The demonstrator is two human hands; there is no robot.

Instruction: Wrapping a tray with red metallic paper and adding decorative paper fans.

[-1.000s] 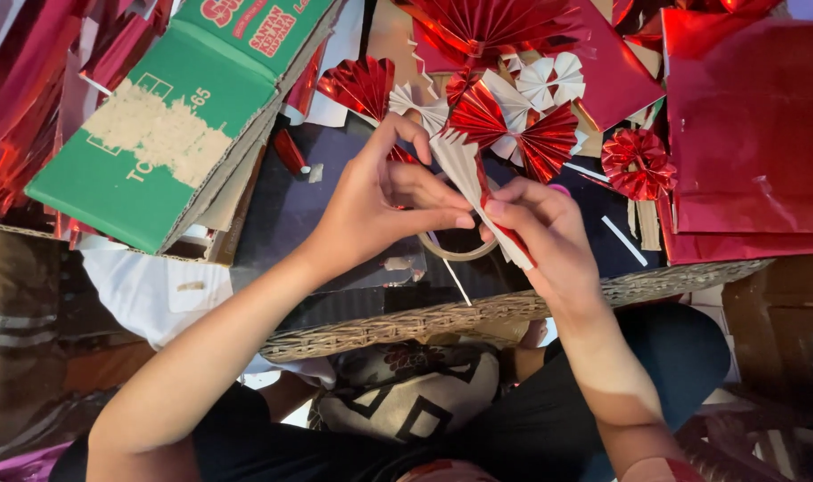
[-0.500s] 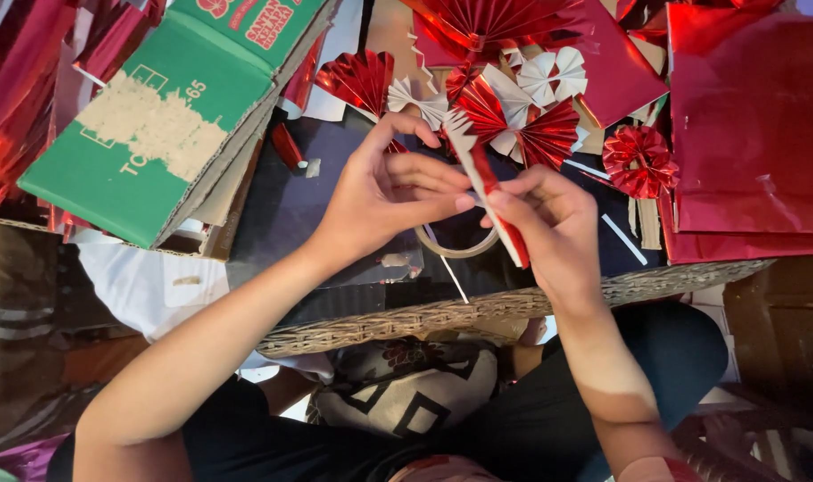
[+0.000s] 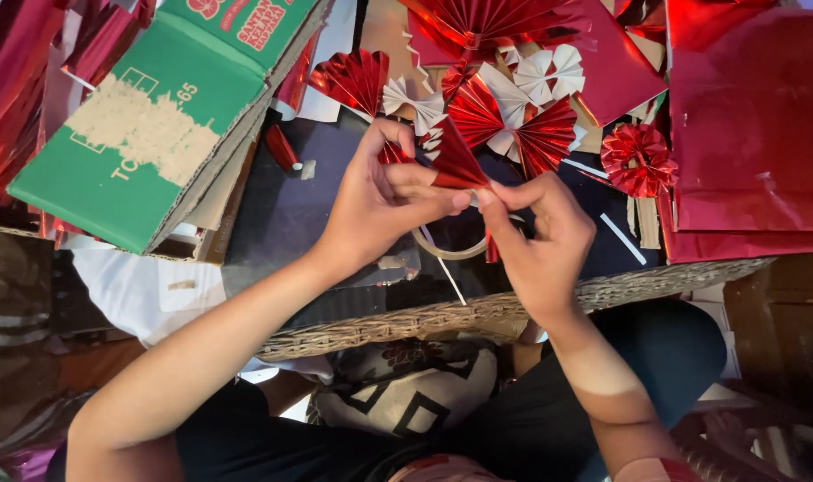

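A flat green cardboard box (image 3: pixel 157 107), bearing a torn pale patch, was placed left of the woven tray (image 3: pixel 406 317).

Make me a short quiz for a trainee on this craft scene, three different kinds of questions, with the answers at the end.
1. True or false: both hands pinch the folded red foil fan piece.
2. Multiple choice: the flat green cardboard box lies A) beyond the left hand, B) beyond the right hand, C) in the person's lap.
3. Short answer: what round thing lies on the dark surface under the hands?

Key
1. True; fingertips of both meet on it.
2. A.
3. A ring-shaped roll of tape, partly hidden by the hands, near the rim of the woven wicker tray.
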